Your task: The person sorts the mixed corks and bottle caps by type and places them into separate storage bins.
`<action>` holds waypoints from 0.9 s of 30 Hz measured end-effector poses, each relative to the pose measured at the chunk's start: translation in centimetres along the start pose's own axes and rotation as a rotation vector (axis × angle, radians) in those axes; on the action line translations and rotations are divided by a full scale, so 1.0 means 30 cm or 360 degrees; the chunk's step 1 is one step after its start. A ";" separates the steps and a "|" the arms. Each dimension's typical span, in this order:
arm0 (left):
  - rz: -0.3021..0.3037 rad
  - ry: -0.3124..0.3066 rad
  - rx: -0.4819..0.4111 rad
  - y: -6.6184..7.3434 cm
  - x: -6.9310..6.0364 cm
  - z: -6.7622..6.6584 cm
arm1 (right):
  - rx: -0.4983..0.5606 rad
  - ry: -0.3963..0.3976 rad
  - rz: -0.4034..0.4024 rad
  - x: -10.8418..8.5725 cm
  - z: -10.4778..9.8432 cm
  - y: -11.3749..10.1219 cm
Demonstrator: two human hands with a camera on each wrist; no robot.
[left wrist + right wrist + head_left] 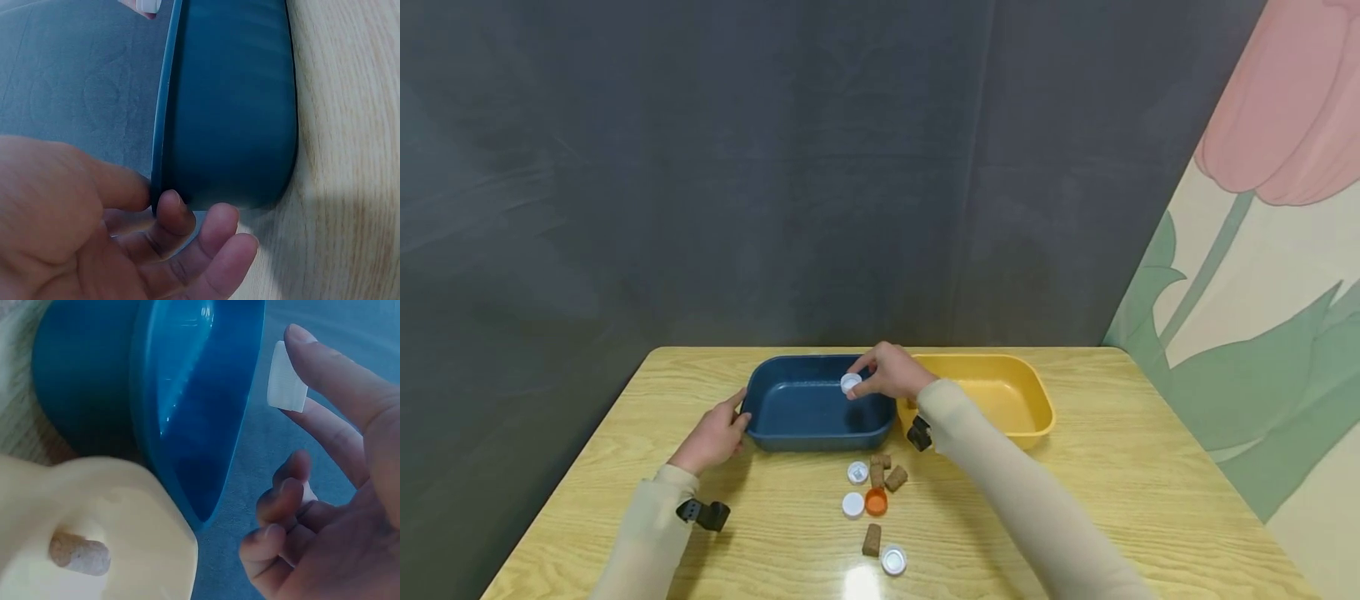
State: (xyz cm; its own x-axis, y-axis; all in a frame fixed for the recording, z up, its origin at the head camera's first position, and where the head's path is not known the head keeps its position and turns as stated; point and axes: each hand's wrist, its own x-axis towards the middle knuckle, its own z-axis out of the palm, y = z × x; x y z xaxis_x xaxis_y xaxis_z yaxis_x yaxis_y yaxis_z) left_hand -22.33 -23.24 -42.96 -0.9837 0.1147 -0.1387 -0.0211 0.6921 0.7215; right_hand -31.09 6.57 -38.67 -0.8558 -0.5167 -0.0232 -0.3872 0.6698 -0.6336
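My right hand pinches a white bottle cap between thumb and forefinger, above the blue bin. In the right wrist view the ribbed side of the cap shows, and the other fingers are curled apart from it. At the bin's left end, my left hand grips the rim. The left wrist view has the thumb and fingertips on either side of the bin's edge. Nearer on the table are white caps, an orange cap and several corks.
A yellow bin stands against the right side of the blue one, partly behind the right hand and sleeve. One cork shows in it in the right wrist view. A dark curtain hangs behind the wooden table.
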 end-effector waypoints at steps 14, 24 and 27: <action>-0.0004 0.0007 0.0001 -0.005 -0.004 -0.005 | 0.0024 -0.0052 0.0045 0.052 0.037 -0.030; -0.0013 0.0015 -0.0032 0.002 -0.005 -0.002 | -0.0005 -0.0067 0.0059 0.061 0.060 -0.032; -0.0018 0.0023 -0.0064 0.000 -0.011 -0.004 | -0.0014 -0.0079 0.0056 0.067 0.068 -0.032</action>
State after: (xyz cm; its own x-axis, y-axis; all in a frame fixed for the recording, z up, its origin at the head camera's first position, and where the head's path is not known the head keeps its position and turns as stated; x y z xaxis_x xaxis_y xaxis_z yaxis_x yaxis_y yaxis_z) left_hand -22.03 -23.37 -42.84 -0.9858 0.0966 -0.1374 -0.0390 0.6641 0.7467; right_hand -31.74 3.78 -39.69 -0.8510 -0.5185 -0.0838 -0.3604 0.6925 -0.6249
